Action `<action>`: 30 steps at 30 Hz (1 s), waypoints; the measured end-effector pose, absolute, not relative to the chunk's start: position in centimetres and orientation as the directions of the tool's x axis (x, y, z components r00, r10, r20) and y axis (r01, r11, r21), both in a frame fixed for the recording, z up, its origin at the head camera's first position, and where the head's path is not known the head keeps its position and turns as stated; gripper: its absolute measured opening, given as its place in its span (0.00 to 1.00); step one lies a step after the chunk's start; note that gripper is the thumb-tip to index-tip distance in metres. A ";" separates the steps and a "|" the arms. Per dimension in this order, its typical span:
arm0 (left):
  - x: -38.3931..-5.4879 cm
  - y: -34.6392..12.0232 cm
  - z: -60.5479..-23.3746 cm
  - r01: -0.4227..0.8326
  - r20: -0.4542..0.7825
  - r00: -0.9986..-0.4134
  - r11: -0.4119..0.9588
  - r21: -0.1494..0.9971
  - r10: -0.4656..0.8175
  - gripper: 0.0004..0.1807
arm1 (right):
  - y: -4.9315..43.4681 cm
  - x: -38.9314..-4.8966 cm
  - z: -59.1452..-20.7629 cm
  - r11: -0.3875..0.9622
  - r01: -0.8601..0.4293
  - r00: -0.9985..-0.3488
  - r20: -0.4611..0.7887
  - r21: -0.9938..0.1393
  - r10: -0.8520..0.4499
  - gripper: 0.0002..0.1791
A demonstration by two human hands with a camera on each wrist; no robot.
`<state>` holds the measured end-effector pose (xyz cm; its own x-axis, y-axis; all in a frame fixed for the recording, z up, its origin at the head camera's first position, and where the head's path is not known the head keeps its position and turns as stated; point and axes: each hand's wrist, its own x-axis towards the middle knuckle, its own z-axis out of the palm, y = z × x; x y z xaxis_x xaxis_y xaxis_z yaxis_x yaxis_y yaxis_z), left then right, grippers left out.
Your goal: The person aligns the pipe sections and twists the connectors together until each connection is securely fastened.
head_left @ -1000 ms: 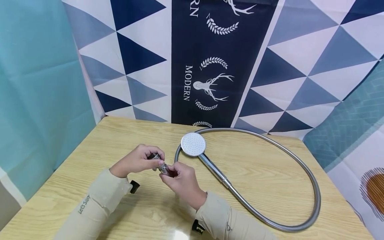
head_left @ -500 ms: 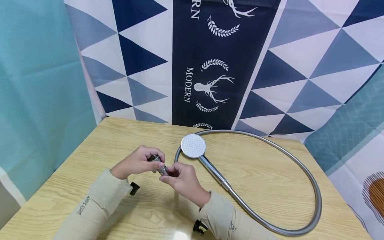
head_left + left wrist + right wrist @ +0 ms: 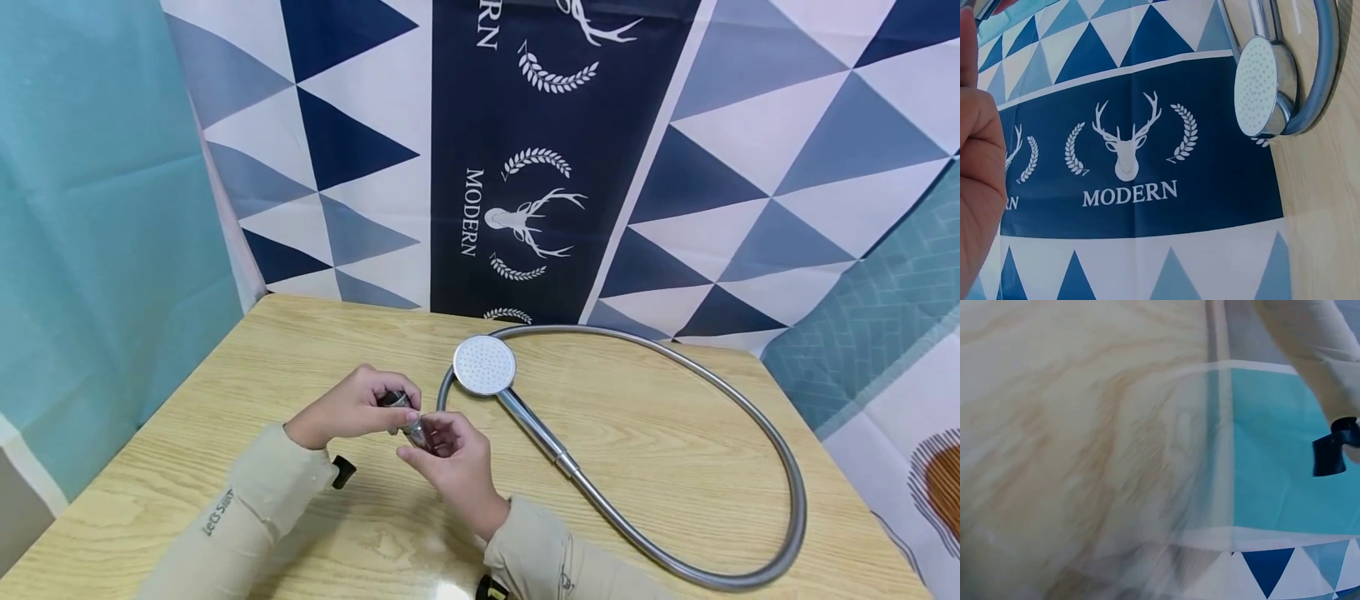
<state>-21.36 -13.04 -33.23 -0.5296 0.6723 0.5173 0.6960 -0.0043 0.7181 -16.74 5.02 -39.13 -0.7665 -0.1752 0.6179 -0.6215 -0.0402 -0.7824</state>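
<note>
A small metal fitting, silver with a darker upper end, is held above the table between both hands; its exact kind is hard to tell. My left hand grips the upper end, thumb along its side. At the lower end, my right hand curls its fingers and thumb around the metal. The left wrist view catches only part of my left hand at its edge. A chrome hand shower with a round white face lies just beyond the right hand, its handle joined to a grey hose.
The wooden table ends at a patterned cloth behind it. The hose loops widely over the right side. Teal cloth hangs at the left. In the right wrist view, a sleeve and black wrist mount appear.
Both hands have shifted slightly to the right with the fitting. The right hand's fingers and thumb have spread a little and shifted around its lower end. The hand shower stays put.
</note>
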 end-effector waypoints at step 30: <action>-22.1 -12.3 -33.1 0.679 0.508 -0.542 -0.008 0.734 0.669 0.02 | 6.0 -17.0 -38.2 -0.008 -0.501 -0.850 0.494 -0.865 -0.182 0.21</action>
